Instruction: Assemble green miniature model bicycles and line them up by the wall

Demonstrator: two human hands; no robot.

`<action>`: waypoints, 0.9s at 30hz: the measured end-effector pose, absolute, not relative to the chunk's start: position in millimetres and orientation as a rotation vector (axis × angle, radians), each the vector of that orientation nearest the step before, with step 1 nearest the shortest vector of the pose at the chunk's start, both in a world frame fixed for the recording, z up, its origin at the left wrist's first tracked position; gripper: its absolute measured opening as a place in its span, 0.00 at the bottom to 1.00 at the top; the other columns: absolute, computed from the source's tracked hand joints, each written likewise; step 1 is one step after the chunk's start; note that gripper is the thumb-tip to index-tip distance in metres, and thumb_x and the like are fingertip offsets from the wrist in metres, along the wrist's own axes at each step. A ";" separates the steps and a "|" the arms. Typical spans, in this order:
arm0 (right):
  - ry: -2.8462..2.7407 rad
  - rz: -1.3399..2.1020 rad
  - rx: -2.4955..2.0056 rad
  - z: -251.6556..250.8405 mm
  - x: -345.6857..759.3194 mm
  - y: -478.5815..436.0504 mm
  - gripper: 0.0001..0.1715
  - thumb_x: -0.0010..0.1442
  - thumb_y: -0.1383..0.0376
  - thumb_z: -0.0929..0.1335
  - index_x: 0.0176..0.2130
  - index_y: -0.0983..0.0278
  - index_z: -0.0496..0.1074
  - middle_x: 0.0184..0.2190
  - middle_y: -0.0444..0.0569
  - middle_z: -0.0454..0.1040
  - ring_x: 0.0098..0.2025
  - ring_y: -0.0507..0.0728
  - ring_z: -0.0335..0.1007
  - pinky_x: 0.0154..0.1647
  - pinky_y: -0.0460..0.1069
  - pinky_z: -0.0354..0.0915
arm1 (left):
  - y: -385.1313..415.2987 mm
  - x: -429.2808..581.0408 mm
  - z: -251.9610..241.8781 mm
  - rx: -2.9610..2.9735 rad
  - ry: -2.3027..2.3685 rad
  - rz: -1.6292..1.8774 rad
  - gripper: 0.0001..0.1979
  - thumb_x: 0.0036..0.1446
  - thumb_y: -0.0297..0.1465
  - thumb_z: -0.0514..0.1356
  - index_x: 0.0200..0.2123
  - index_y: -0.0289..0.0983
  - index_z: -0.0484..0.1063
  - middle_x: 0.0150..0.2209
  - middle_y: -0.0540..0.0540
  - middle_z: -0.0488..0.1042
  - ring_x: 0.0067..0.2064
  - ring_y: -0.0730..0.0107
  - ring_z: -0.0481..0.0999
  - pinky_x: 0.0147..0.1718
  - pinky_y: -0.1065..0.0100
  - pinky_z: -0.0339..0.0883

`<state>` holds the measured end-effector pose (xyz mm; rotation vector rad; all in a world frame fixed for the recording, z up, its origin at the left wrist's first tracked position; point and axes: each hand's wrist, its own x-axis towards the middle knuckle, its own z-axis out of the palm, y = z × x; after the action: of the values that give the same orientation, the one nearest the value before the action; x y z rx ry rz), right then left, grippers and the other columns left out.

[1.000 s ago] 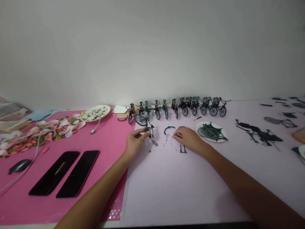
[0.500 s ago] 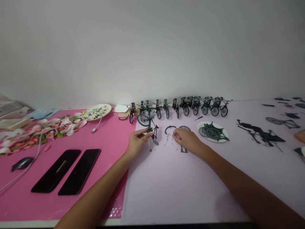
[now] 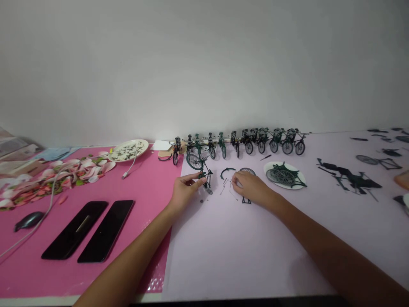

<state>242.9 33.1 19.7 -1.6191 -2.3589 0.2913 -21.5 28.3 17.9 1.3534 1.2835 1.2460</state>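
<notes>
My left hand (image 3: 185, 190) pinches a dark green model bicycle (image 3: 207, 174) by its frame, with its spoked wheel pointing away from me. The fingers of my right hand (image 3: 247, 184) are pressed together at the table beside several thin metal rods (image 3: 224, 186); what they hold, if anything, is too small to make out. A curved dark mudguard-like piece (image 3: 227, 171) lies just beyond the rods. Partly hidden behind my right hand is a loose wheel (image 3: 248, 171), and a small dark stand-like part (image 3: 246, 200) shows below that hand.
A row of model bicycles (image 3: 248, 143) stands along the wall. To the right are a white plate (image 3: 301, 178) of wheels and frames, and scattered dark parts (image 3: 354, 179). On the left lie two black phones (image 3: 105, 232), a mouse (image 3: 29, 221), petals (image 3: 86, 170) and a cable (image 3: 47, 209).
The bicycle in my left hand has tilted slightly, its wheel shifting a little to the right. My right hand stays almost in place, fingers still together by the rods.
</notes>
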 end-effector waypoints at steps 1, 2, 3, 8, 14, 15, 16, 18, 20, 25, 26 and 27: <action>-2.358 0.316 -1.611 21.9 243.2 31.8 0.05 0.66 0.68 0.65 0.37 0.63 0.72 0.41 0.51 0.77 0.45 0.59 0.72 0.38 0.49 0.60 | 28.3 -21.4 18.0 1.356 1.282 1.247 0.29 0.45 0.45 0.77 0.46 0.33 0.85 0.19 0.52 0.70 0.21 0.76 0.62 0.23 0.69 0.58; -2.358 0.338 -1.606 24.4 243.6 30.5 0.05 0.66 0.67 0.65 0.38 0.62 0.72 0.40 0.51 0.77 0.44 0.59 0.72 0.38 0.49 0.60 | 28.4 -21.4 18.1 1.359 1.280 1.248 0.29 0.45 0.45 0.77 0.46 0.33 0.85 0.19 0.51 0.70 0.20 0.76 0.63 0.23 0.69 0.58; -2.359 0.355 -1.600 27.3 244.4 29.2 0.06 0.66 0.66 0.65 0.38 0.62 0.72 0.40 0.51 0.77 0.43 0.59 0.72 0.38 0.49 0.60 | 28.5 -21.5 18.1 1.362 1.277 1.250 0.29 0.45 0.45 0.76 0.46 0.33 0.85 0.19 0.51 0.70 0.20 0.75 0.63 0.23 0.69 0.58; -2.358 0.415 -1.580 40.5 252.4 26.0 0.10 0.66 0.63 0.65 0.38 0.61 0.76 0.38 0.50 0.76 0.39 0.58 0.71 0.34 0.49 0.60 | 29.3 -22.9 17.9 1.364 1.279 1.250 0.28 0.45 0.46 0.76 0.46 0.33 0.85 0.19 0.51 0.71 0.20 0.75 0.63 0.23 0.69 0.58; -2.362 0.427 -1.488 41.2 255.2 27.0 0.12 0.68 0.61 0.65 0.41 0.59 0.79 0.36 0.50 0.75 0.37 0.58 0.71 0.35 0.50 0.61 | 28.2 -22.1 20.2 1.359 1.272 1.253 0.28 0.44 0.46 0.77 0.45 0.33 0.86 0.19 0.50 0.72 0.21 0.74 0.64 0.23 0.68 0.58; -2.365 0.428 -1.467 40.5 254.5 27.1 0.12 0.69 0.61 0.65 0.41 0.60 0.79 0.35 0.50 0.75 0.37 0.58 0.71 0.36 0.50 0.61 | 28.0 -21.8 20.7 1.358 1.272 1.255 0.28 0.44 0.46 0.77 0.45 0.33 0.86 0.19 0.50 0.72 0.21 0.74 0.64 0.23 0.68 0.58; -2.369 0.426 -1.452 39.8 253.7 27.2 0.13 0.69 0.61 0.65 0.41 0.60 0.80 0.35 0.50 0.75 0.38 0.59 0.71 0.36 0.50 0.62 | 27.8 -21.4 21.1 1.359 1.272 1.256 0.28 0.44 0.46 0.77 0.45 0.33 0.86 0.19 0.50 0.72 0.20 0.74 0.64 0.23 0.68 0.58; -2.380 0.414 -1.438 38.3 252.4 27.8 0.12 0.69 0.62 0.66 0.40 0.60 0.80 0.36 0.51 0.76 0.39 0.59 0.71 0.37 0.51 0.62 | 27.6 -21.0 21.2 1.361 1.273 1.254 0.28 0.44 0.46 0.77 0.45 0.34 0.86 0.19 0.50 0.72 0.20 0.74 0.64 0.23 0.68 0.58; -2.392 0.400 -1.441 36.2 251.8 29.1 0.12 0.69 0.62 0.66 0.40 0.60 0.79 0.38 0.51 0.76 0.41 0.60 0.72 0.38 0.51 0.62 | 27.8 -20.7 20.5 1.361 1.270 1.254 0.28 0.44 0.46 0.77 0.45 0.33 0.86 0.19 0.50 0.71 0.20 0.74 0.64 0.23 0.68 0.58; -2.433 0.364 -1.439 29.8 251.2 32.6 0.10 0.70 0.65 0.64 0.40 0.61 0.76 0.43 0.52 0.77 0.48 0.61 0.72 0.41 0.52 0.62 | 27.5 -20.2 19.9 1.361 1.252 1.242 0.29 0.44 0.46 0.77 0.46 0.33 0.86 0.20 0.50 0.73 0.21 0.75 0.64 0.24 0.69 0.59; -2.441 0.361 -1.438 29.1 250.9 32.8 0.10 0.70 0.65 0.64 0.41 0.61 0.75 0.43 0.52 0.77 0.49 0.61 0.72 0.42 0.52 0.62 | 27.1 -20.1 20.3 1.357 1.252 1.237 0.29 0.44 0.46 0.76 0.46 0.33 0.86 0.19 0.51 0.72 0.21 0.75 0.63 0.24 0.69 0.59; -2.446 0.359 -1.440 28.7 250.6 32.7 0.10 0.70 0.66 0.64 0.41 0.61 0.75 0.44 0.52 0.77 0.49 0.61 0.72 0.43 0.52 0.62 | 26.7 -20.0 20.7 1.353 1.253 1.233 0.30 0.44 0.47 0.76 0.46 0.33 0.86 0.19 0.52 0.71 0.21 0.76 0.63 0.23 0.69 0.59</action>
<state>250.6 32.7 28.7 -1.4402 -2.4458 0.3589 -20.0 26.7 20.7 1.3527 1.2526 1.2332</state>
